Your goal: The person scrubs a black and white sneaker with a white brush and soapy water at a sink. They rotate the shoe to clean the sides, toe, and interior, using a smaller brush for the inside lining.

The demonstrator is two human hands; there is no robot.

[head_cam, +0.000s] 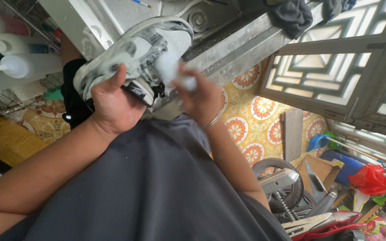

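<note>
The left hand (112,105) sits just left of centre, closed around the heel end of a grey and white sneaker covered in soapy foam (135,53), thumb up along its side and fingers wrapped under the sole. The sneaker stretches from the hand toward one o'clock, its toe resting near the edge of a stainless steel sink basin (242,42) that runs across the top of the view.

The right hand (199,96) is at about three o'clock from the left hand, touching the sneaker's side. It is curled shut around a white brush-like tool (173,71) that is blurred; its exact shape cannot be told. A thin metal bangle (214,119) circles the right wrist.

Below both hands, at six o'clock, the person's dark grey shirt (157,187) fills the lower view. At nine to ten o'clock white plastic squeeze bottles (23,64) lie in a wire rack. At twelve to one o'clock a dark cloth (291,15) hangs over the sink's rim. Toward four o'clock, orange floral floor tiles (251,120) show, with a black rubber tyre (282,178) and a red plastic bag (371,178) farther out.
</note>
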